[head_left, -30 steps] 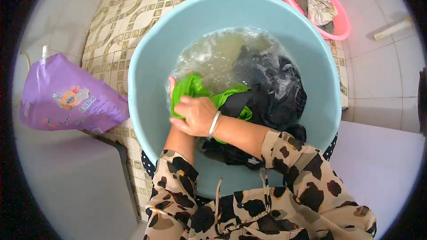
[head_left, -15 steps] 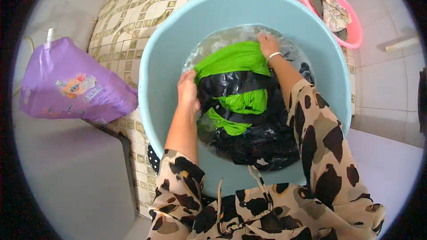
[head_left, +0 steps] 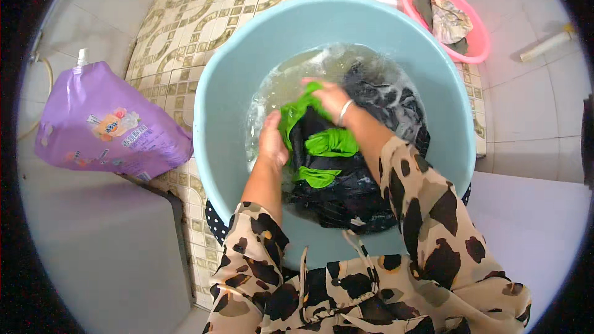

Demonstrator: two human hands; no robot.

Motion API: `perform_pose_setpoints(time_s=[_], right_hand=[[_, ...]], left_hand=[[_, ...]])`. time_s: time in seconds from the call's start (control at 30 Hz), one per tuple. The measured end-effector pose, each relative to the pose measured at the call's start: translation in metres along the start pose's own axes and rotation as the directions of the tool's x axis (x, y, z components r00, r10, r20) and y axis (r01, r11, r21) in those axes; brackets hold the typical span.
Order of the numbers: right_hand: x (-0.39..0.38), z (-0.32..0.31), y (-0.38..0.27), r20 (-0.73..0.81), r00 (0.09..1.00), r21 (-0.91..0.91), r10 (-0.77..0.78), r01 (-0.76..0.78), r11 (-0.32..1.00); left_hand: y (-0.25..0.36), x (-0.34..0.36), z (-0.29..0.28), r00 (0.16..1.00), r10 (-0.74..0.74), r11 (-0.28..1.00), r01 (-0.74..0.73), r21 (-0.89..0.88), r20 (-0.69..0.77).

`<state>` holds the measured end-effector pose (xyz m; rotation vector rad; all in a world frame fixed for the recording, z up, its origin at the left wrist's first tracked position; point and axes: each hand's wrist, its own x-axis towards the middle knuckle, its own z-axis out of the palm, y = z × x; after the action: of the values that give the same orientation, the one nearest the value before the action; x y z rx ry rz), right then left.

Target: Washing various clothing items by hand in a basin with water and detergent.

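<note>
Right hand (head_left: 331,100) and left hand (head_left: 272,140) have closed the distance between them since the earlier frame; the green band of the green-and-black garment (head_left: 332,142), then stretched wide, is now bunched between them. Location: garment inside the blue basin (head_left: 221,124), partly over the sudsy water (head_left: 272,96).

Hand state: right hand grips the upper green edge. Left hand lies along the garment's left edge, fingers together; blur prevents telling whether it grips.

Step in hand, as judged: gathering and working wet fabric by hand. Next move, as judged, calls for a secure hold on the green band with both hands.

Obstructions: dark clothing (head_left: 396,102) crowds the basin to the right, and black fabric lies beneath the green folds. Drawstrings (head_left: 359,244) hang over the near side.

Surroundings: a purple pouch (head_left: 111,124) stands at the basin's left; a pink basin (head_left: 480,37) containing pale patterned cloth (head_left: 450,21) sits beyond, at right, on the tiled floor (head_left: 161,86).
</note>
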<state>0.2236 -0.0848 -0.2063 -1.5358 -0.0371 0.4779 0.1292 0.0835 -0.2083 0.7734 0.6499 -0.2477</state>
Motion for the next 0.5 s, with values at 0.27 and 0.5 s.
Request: perform_pose_setpoints(time_s=[0.27, 0.5], right_hand=[[-0.166, 0.104, -0.096, 0.282, 0.788, -0.578, -0.547, 0.595, 0.559], [-0.123, -0.021, -0.058, -0.022, 0.951, -0.794, -0.309, 0.172, 0.583]], left_hand=[[0.001, -0.063, 0.033, 0.977, -0.086, 0.967, 0.129, -0.221, 0.193], [-0.027, -0.136, 0.125, 0.992, -0.125, 0.989, 0.125, 0.078, -0.004]])
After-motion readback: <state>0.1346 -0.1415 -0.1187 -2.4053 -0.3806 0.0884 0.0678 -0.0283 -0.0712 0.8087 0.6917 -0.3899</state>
